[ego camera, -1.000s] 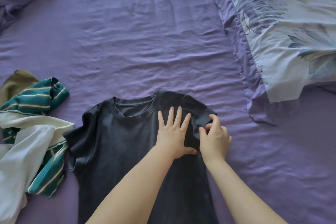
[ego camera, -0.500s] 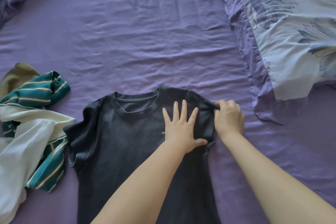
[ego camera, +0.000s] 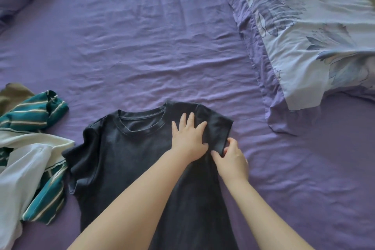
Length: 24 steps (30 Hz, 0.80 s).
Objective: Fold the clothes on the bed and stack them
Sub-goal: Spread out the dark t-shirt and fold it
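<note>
The fingers of the right hand [ego camera: 231, 160] curl onto the hem of the folded-in right sleeve [ego camera: 218, 132], thumb and forefinger nipping the cloth at its lower edge, while the left hand [ego camera: 187, 140] lies flat beside it with its fingers straight and spread, palm pressing the chest of the dark grey T-shirt [ego camera: 129, 160]. The step in hand looks to be setting the right-side fold. To do it well, the flat hand should hold the fold line down while the pinching hand draws the sleeve edge taut and lays it square, so the new side edge runs straight down from the shoulder towards the hem; any slack left under the palm will likely show as a ridge once the shirt is folded again. The shirt lies face up near the front edge of the view on the purple bedsheet [ego camera: 142, 46], round collar away from the person, its left sleeve [ego camera: 81, 154] still spread out and slightly rumpled, its lower part hidden beneath the forearms. The fabric looks soft, thin and matte. Just beside it on the person's left lies a loose heap, a green striped garment [ego camera: 34, 113] tangled with a white garment [ego camera: 24, 168], none of it folded yet, so most of the task remains.
</note>
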Motion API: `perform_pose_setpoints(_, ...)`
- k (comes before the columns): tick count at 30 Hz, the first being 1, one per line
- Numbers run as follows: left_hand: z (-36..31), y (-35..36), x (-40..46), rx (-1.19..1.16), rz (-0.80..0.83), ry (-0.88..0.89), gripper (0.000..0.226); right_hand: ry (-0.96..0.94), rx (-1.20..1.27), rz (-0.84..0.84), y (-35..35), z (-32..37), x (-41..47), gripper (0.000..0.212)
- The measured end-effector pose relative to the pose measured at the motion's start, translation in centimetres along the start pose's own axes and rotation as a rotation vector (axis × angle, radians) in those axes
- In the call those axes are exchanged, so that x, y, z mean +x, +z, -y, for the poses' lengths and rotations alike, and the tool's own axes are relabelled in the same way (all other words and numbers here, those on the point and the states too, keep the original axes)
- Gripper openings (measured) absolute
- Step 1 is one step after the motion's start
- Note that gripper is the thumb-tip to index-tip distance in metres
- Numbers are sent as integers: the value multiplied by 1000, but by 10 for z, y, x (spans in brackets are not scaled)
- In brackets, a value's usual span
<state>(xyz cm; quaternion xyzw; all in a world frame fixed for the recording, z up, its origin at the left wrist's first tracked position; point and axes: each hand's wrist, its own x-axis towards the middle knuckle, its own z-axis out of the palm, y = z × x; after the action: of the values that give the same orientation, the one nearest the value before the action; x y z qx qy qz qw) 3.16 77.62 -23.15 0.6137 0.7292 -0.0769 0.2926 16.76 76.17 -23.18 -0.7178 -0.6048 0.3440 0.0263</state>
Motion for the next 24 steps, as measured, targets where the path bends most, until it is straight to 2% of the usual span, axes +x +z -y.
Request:
perform_pose_setpoints(3, -2, -12, 5, -77, -101, -46, 52, 36, 71, -4, 2, 4, -5, 44)
perform_pose_setpoints(5, -1, -17, 9, -98, -173, -87, 42, 58, 150, -5, 3, 6, -5, 49)
perform_pose_setpoints(8, -2, -18, 16, -361, -70, -116, 35, 42, 203, -11, 6, 6, -5, 60)
perform_pose_setpoints(10, -6, -20, 19, -615, 51, -141, 25, -113, 119, -69, 6, 9, -10, 63)
perform_pose_setpoints(11, -8, -23, 20, -737, 76, -172, 25, -272, 27, -131, 7, 12, -13, 63)
perform_pose_setpoints(13, -7, -30, 23, -928, 57, -283, 43, -592, -189, -240, 10, 18, -21, 55)
perform_pose_setpoints(15, 2, -34, 23, -1056, 10, -370, 53, -759, -408, -247, 17, 19, -27, 50)
perform_pose_setpoints(17, 11, -35, 18, -1005, -18, -328, 48, -776, -492, -178, 24, 18, -32, 58)
perform_pose_setpoints(18, 17, -34, 16, -888, -36, -279, 48, -776, -524, -147, 28, 16, -35, 63)
perform_pose_setpoints(20, 26, -31, 15, -643, -105, -207, 47, -817, -562, -150, 30, 10, -39, 55)
perform_pose_setpoints(24, 28, -28, 8, -396, -260, -184, 41, -848, -579, -114, 31, -2, -49, 46)
